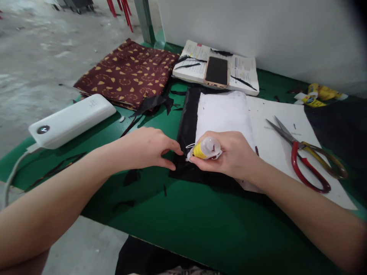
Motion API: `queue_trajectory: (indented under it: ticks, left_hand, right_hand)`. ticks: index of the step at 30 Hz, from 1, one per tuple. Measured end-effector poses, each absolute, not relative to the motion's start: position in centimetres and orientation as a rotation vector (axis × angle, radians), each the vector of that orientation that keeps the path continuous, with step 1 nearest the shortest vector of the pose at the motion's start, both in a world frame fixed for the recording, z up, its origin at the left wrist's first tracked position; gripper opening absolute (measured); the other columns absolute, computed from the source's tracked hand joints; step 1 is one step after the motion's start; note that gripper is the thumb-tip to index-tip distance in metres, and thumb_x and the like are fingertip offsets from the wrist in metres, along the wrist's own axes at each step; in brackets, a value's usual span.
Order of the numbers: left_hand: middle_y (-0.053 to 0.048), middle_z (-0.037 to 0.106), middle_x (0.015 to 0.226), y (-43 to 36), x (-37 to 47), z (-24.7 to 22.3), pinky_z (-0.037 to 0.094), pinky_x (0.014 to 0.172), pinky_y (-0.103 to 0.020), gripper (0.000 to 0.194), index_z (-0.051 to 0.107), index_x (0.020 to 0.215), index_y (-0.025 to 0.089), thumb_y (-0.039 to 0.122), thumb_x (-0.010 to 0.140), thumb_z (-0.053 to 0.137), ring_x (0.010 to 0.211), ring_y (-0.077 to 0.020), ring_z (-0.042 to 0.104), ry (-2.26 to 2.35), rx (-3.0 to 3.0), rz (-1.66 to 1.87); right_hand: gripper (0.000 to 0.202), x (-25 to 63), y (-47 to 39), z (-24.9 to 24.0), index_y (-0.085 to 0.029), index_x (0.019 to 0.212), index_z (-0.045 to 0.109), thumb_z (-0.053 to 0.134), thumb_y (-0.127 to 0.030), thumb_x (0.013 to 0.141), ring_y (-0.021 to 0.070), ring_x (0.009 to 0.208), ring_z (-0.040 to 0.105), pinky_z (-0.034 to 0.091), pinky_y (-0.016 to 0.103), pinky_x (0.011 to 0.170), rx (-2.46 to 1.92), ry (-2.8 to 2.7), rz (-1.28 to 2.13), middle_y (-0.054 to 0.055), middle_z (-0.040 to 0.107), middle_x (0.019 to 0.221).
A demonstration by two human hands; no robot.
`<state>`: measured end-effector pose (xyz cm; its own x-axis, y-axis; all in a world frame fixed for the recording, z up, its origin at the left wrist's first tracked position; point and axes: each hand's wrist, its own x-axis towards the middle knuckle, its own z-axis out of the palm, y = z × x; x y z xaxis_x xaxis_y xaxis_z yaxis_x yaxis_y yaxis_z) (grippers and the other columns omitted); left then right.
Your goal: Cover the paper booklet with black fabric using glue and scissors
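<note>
My right hand [229,152] is wrapped round a small clear glue bottle [210,146] with a yellow label. Its tip points down and left at the black cover material [189,118], beside the white page edge. At the left edge of that black material is my left hand [149,149], thumb and forefinger apart and touching or just above it. Nothing shows between those fingers. The white paper [223,110] of the book lies on the black material, partly hidden by my right hand.
Scissors [299,145] with red and yellowish handles lie on white sheets at right. A phone [217,71] rests on an open book [246,72]. Brown patterned fabric [129,76], a white power bank [73,120], yellow tubes [315,97] and black scraps [132,177] are around the green table [177,214].
</note>
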<state>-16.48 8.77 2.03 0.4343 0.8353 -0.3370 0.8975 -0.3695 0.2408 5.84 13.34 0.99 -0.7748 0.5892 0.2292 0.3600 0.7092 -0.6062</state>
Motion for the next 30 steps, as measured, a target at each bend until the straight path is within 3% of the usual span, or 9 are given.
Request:
queue_trajectory:
  ticks: [6,12,15,17,19,22,26,30]
  left_hand:
    - [0.006,0.063,0.06,8.8,-16.4,2.2,0.026,0.053,-0.026,0.033,0.071,0.108,0.037,0.046,0.076,0.074,0.054,-0.0142,0.055,1.505,2.258,-0.237]
    - [0.006,0.063,0.061,8.8,-16.5,1.9,0.027,0.053,-0.025,0.033,0.071,0.108,0.037,0.047,0.077,0.074,0.055,-0.0138,0.056,1.494,2.279,-0.224]
    - [0.006,0.065,0.063,8.8,-16.9,1.7,0.029,0.054,-0.024,0.033,0.071,0.108,0.036,0.046,0.077,0.074,0.057,-0.0132,0.057,1.463,2.29,-0.165]
    - [0.006,0.066,0.064,8.9,-17.2,1.7,0.03,0.054,-0.024,0.034,0.071,0.108,0.035,0.052,0.079,0.071,0.058,-0.0134,0.058,1.415,2.287,-0.123]
    - [0.004,0.065,0.063,9.0,-17.3,1.9,0.032,0.054,-0.023,0.041,0.071,0.109,0.034,0.061,0.08,0.064,0.059,-0.0139,0.059,1.363,2.284,-0.106]
    - [0.003,0.063,0.06,9.0,-17.1,2.0,0.032,0.054,-0.024,0.055,0.071,0.108,0.029,0.072,0.075,0.061,0.057,-0.0143,0.058,1.334,2.33,-0.097]
    - [0.004,0.063,0.063,8.9,-16.7,1.2,0.031,0.054,-0.024,0.034,0.07,0.098,0.028,0.057,0.083,0.062,0.056,-0.0119,0.056,1.365,2.446,-0.041]
    - [0.007,0.055,0.059,9.2,-17.0,0.5,0.029,0.053,-0.023,0.021,0.065,0.097,0.026,0.044,0.086,0.061,0.05,-0.0094,0.05,1.4,2.451,0.034]
  right_hand:
    - [0.023,6.0,13.6,1.5,-0.019,0.075,0.059,0.067,-0.04,0.08,0.0111,0.057,0.056,0.04,0.024,0.055,-0.63,-2.588,0.693,-0.001,0.066,0.068]
    - [0.022,6.9,12.9,2.5,-0.021,0.073,0.06,0.068,-0.041,0.079,0.0138,0.055,0.06,0.042,0.026,0.052,-0.701,-2.539,0.406,0.0,0.066,0.064]
    - [0.02,8.4,11.8,3.1,-0.023,0.094,0.065,0.067,-0.039,0.081,0.0173,0.066,0.068,0.05,0.028,0.058,-0.922,-2.32,0.337,0.004,0.073,0.084]
    - [0.037,9.5,11.0,3.0,-0.026,0.118,0.061,0.066,-0.036,0.083,0.0188,0.07,0.07,0.054,0.029,0.06,-0.995,-2.233,0.306,0.005,0.074,0.099]
    - [0.052,10.6,10.3,2.4,-0.029,0.134,0.052,0.067,-0.035,0.084,0.0177,0.065,0.071,0.056,0.029,0.057,-0.974,-2.277,0.335,0.003,0.074,0.102]
    - [0.058,12.0,9.6,0.8,-0.031,0.14,0.045,0.065,-0.028,0.086,0.0166,0.065,0.071,0.057,0.026,0.056,-0.814,-2.381,0.307,0.0,0.075,0.098]
    - [0.05,13.0,9.4,-0.9,-0.031,0.135,0.051,0.063,-0.027,0.086,0.0209,0.086,0.073,0.059,0.03,0.071,-0.793,-2.473,0.246,0.001,0.075,0.105]
    - [0.05,13.2,9.9,-1.4,-0.03,0.133,0.052,0.06,-0.023,0.084,0.022,0.093,0.071,0.058,0.032,0.076,-0.817,-2.525,0.26,0.003,0.072,0.114]
